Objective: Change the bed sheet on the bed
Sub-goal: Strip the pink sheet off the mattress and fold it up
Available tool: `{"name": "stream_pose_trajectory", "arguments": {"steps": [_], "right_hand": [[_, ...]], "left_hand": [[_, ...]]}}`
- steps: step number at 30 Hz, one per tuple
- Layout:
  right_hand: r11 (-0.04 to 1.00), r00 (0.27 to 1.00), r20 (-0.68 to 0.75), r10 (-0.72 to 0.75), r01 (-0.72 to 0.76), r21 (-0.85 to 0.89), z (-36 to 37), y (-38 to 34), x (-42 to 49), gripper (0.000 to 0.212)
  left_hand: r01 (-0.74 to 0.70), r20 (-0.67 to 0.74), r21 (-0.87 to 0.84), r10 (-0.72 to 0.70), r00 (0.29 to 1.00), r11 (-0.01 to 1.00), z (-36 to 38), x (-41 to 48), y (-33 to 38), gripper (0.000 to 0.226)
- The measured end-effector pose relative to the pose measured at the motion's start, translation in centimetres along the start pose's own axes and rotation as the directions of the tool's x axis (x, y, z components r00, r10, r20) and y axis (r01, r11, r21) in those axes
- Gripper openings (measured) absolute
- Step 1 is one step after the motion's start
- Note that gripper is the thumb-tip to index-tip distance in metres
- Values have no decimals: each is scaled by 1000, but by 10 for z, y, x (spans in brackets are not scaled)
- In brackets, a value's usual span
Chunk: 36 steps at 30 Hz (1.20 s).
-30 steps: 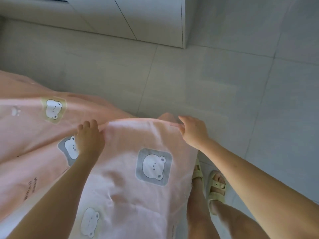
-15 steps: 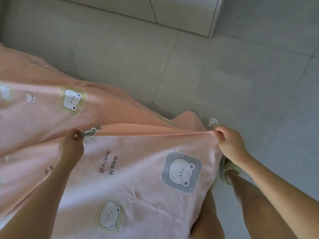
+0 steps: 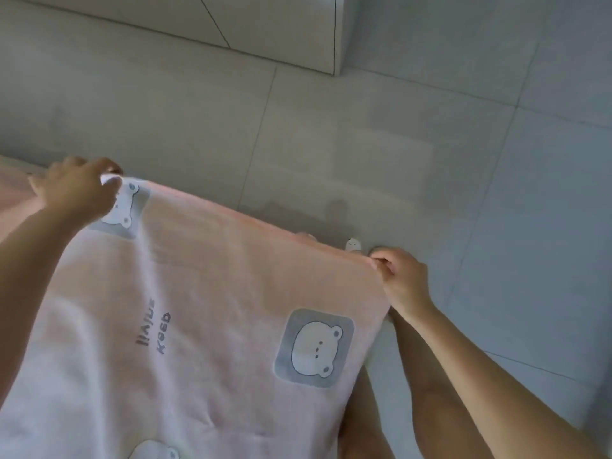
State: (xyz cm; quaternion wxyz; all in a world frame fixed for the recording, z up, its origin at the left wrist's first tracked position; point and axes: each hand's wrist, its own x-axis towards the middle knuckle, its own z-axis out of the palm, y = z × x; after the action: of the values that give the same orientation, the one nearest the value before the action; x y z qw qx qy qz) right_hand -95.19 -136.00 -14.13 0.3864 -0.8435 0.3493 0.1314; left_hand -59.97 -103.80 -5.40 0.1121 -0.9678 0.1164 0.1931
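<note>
**A:** What lay around the person?

**B:** Pale grey floor tiles (image 3: 364,144) filled most of the view. At twelve o'clock stood the foot of a white cabinet (image 3: 281,24) with flat panel fronts. The pink bed sheet (image 3: 215,293) hung stretched between the two hands, from ten o'clock across to four and down past six, screening the floor beneath it.

**A:** And the hands?

**B:** The left hand (image 3: 76,190), near ten o'clock, had its fingers curled over the sheet's top edge, gripping it. The right hand (image 3: 402,279), near four o'clock, pinched the far corner of that edge between thumb and bent fingers.

**A:** What was hidden or hard to make out?

**B:** Only the toe of a light slipper (image 3: 353,244) peeped past the edge, just beside the right hand. Bare legs (image 3: 420,409) showed at five o'clock, partly behind cloth. The left hand covered part of one bear print, and another was cut off at six o'clock. The dark lettering (image 3: 154,331) was blurred, and I couldn't read it fully.

**A:** Materials?

**B:** The sheet was soft, faintly creased cloth, printed with a white bear face (image 3: 316,347) in a rounded grey square. The tiles were smooth, with thin dark joints.
</note>
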Motion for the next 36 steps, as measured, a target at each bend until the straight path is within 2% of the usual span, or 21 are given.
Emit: {"name": "stream_pose_trajectory", "arguments": {"steps": [1, 3, 6, 7, 9, 11, 13, 15, 17, 18, 20, 21, 23, 24, 26, 28, 29, 31, 33, 36], "right_hand": [[999, 998, 56, 9, -7, -36, 7, 3, 6, 20], [996, 981, 190, 46, -30, -83, 21, 10, 11, 32], [998, 950, 304, 68, -68, -11, 32, 19, 8, 37], [996, 948, 306, 81, -90, 14, 32, 21, 7, 37], [993, 971, 215, 103, -114, 37, 31, 29, 2, 38], [992, 979, 175, 108, -119, 52, 26, 38, -3, 40], [996, 957, 279, 81, -86, 5, 16, 48, -4, 45], [995, 877, 476, 56, -12, -95, 7, 56, 0, 46], [972, 845, 535, 6, 120, -202, 5, 66, 6, 27], [956, 861, 509, -9, 158, -249, 5, 70, 9, 17], [921, 910, 415, -5, 166, -352, 0, 81, 17, 6], [904, 933, 360, -28, 178, -389, -8, 86, 22, 10], [869, 972, 211, -105, 193, -455, -30, 92, 37, 29], [865, 980, 141, -140, 190, -464, -42, 93, 47, 34], [862, 982, 99, -162, 190, -471, -56, 86, 66, 41], [865, 981, 174, -86, 160, -476, -50, 73, 84, 51], [880, 965, 263, -7, 131, -457, -42, 65, 91, 48], [916, 918, 382, 102, 64, -397, -17, 59, 96, 27], [934, 854, 479, 204, -23, -357, -5, 54, 94, 25], [975, 883, 441, 163, -74, -210, 1, 40, 90, 32]], "left_hand": [[0, 101, 86, -9, 995, 996, 12, 0, 11, 32], [-104, 233, 207, 54, 971, 973, 35, -13, 49, 47], [-339, 382, 233, 235, 894, 911, 67, -46, 115, 51], [-375, 466, 232, 236, 853, 898, 79, -55, 129, 47], [-382, 618, 234, 166, 769, 894, 98, -70, 147, 45], [-398, 674, 243, 141, 725, 884, 107, -73, 153, 47], [-450, 646, 239, 206, 735, 860, 105, -72, 155, 42], [-505, 632, 214, 275, 724, 836, 99, -70, 155, 30], [-546, 653, 149, 333, 680, 824, 90, -67, 152, 20], [-532, 638, 80, 366, 677, 843, 84, -65, 150, 18], [-423, 554, -116, 412, 724, 899, 69, -63, 151, 17], [-396, 482, -194, 439, 758, 898, 60, -62, 156, 20], [-419, 319, -245, 481, 816, 874, 41, -56, 172, 17], [-435, 269, -231, 487, 831, 870, 32, -54, 181, 15], [-445, 221, -192, 481, 849, 875, 23, -45, 191, 13], [-481, 189, -149, 502, 844, 864, 25, -37, 190, 18], [-500, 183, -137, 518, 836, 855, 30, -34, 188, 20], [-548, 197, -94, 555, 808, 831, 44, -29, 180, 20], [-581, 207, -29, 574, 792, 813, 60, -26, 175, 18], [-566, 216, 50, 544, 811, 823, 73, -24, 162, 24]]}}
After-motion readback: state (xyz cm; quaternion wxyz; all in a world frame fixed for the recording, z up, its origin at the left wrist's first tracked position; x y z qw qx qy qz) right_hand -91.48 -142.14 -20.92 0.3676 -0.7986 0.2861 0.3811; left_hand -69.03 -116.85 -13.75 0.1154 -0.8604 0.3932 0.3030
